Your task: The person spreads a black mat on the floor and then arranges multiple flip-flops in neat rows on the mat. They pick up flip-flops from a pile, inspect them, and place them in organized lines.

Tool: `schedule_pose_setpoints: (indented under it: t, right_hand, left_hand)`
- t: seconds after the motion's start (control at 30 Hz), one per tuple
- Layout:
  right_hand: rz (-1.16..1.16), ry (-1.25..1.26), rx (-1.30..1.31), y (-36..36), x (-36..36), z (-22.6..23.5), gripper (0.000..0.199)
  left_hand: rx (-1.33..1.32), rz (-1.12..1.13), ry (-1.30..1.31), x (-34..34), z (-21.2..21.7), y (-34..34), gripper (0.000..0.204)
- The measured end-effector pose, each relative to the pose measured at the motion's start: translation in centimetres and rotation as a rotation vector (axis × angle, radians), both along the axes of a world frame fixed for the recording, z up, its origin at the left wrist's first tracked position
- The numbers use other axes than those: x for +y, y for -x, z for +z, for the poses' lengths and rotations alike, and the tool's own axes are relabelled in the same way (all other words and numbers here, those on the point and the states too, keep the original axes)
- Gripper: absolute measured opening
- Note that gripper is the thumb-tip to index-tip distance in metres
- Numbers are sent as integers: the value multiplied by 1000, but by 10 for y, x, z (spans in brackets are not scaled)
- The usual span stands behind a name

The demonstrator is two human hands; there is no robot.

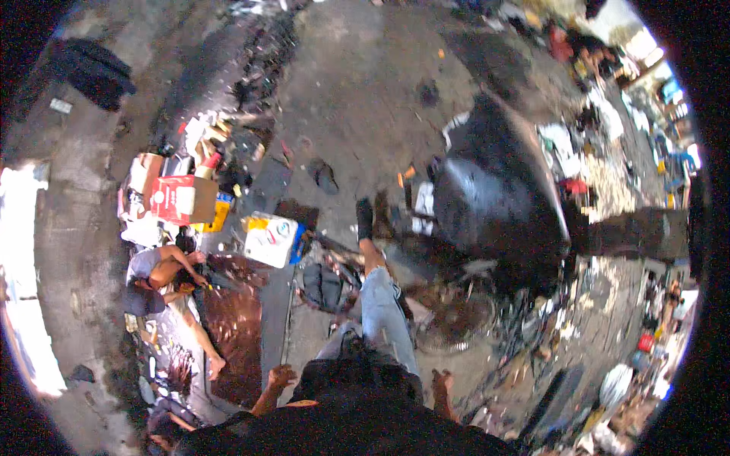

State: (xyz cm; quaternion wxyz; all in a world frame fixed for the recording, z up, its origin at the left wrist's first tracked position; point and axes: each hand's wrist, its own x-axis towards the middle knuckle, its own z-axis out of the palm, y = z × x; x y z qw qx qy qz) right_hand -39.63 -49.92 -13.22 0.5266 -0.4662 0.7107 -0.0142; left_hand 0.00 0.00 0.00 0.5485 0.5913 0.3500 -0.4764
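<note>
My left hand [281, 377] hangs beside my left hip with loosely bent fingers and nothing visible in it. Out at my right side, my right hand [442, 378] is also bare, its fingers slightly apart. One leg in light blue jeans [386, 311] is stretched forward, with a dark shoe on the foot [365, 216]. Nearest to my left hand is a reddish-brown sheet [236, 334] on the floor. Neither hand touches any object.
A co-worker [156, 277] sits at the left near a red and brown carton [179, 199]. A white container [271, 240] and a dark backpack [322, 286] lie ahead. A large dark sheet [498, 190] stands at the right, near a round fan-like grille [456, 315] and scattered scrap.
</note>
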Motion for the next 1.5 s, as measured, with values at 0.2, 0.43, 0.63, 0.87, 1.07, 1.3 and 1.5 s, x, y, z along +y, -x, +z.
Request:
schedule_pose_setpoints:
  t: [0.2, 0.43, 0.63, 0.87, 1.07, 1.3, 1.5]
  right_hand:
    - [114, -193, -50, -192, -38, 32, 43]
    - [269, -164, -32, -361, -122, 62, 38]
    - [352, -153, -66, -505, -196, 88, 34]
    - [394, -76, -188, -649, -289, 111, 30]
    - [537, -123, -114, -714, -281, 95, 29]
    - [588, -93, -125, -850, -257, 82, 28]
    - [1248, 912, 165, -1017, -214, 134, 37]
  left_hand:
    - [109, 275, 85, -2, 43, -79, 43]
    - [-58, 197, 54, -76, 33, -189, 41]
    - [17, 478, 201, -86, 46, -284, 54]
    - [42, 626, 1491, -162, 22, -350, 64]
    - [-200, 505, 337, -173, 33, -473, 42]
    - [-490, 239, -462, -138, 54, -578, 26]
    - [-379, 56, -630, -61, 93, -662, 24]
